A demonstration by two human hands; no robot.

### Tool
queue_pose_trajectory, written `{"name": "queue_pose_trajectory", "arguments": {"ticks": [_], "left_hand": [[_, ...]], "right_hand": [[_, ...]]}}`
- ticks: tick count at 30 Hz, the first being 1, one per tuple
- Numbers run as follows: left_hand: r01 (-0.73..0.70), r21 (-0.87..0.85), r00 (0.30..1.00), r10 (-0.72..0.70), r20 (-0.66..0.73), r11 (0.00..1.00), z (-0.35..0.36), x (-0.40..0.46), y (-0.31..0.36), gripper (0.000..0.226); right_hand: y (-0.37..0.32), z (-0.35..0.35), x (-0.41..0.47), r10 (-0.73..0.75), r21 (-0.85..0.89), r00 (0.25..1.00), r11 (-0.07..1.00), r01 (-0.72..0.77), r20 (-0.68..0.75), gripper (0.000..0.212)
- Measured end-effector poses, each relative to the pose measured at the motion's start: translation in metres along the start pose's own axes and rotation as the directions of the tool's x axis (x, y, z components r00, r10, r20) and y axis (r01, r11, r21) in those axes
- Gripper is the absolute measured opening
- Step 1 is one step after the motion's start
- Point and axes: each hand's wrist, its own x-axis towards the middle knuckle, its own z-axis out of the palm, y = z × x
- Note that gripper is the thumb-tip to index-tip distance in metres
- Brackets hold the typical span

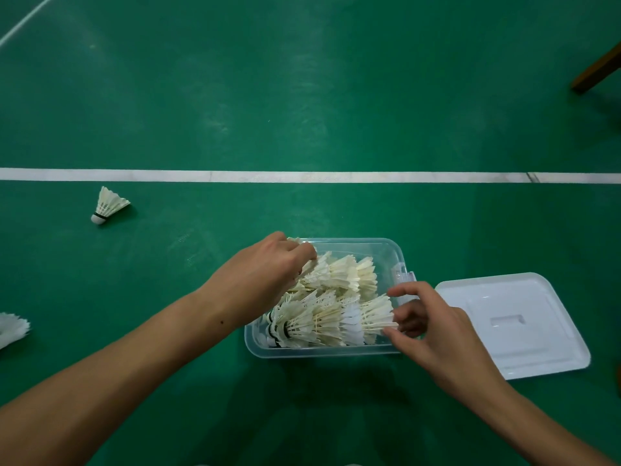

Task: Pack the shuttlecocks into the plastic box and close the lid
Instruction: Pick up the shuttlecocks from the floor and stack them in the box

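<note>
Nowhere is any readable writing or brand visible. Two loose white feather shuttlecocks lie on the green court floor (302, 95): one cut by the left edge (11, 327), one nearer the white line (107, 205). The left hand (268, 264) pinches a shuttlecock (316, 269) at the far-left corner of the one clear plastic box (322, 352), which holds a pile too dense to count. The right hand (433, 331), fingers loosely spread, touches feathers at the box's right end. One white lid (514, 324) lies just right of the box, off it.
</note>
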Motion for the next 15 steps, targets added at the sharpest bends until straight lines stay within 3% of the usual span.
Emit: {"name": "queue_pose_trajectory", "arguments": {"ticks": [4,8,15], "left_hand": [[-0.015,-0.007,1.000,0.015,-0.016,1.000,0.001,0.000,-0.001,0.035],[-0.065,-0.058,0.998,0.064,-0.012,0.996,-0.002,0.000,0.002,0.022],[-0.265,-0.011,0.963,0.264,-0.060,0.964,-0.002,0.002,0.011,0.010]], "right_hand": [[-0.005,0.013,0.009,0.084,0.057,0.992,0.994,-0.090,0.095,0.053],[-0.003,0.018,0.019,0.133,-0.015,0.973,0.991,-0.133,0.191,0.054],[-0.007,0.002,0.028,0.173,0.038,0.919,0.979,-0.199,0.354,0.059]]}}
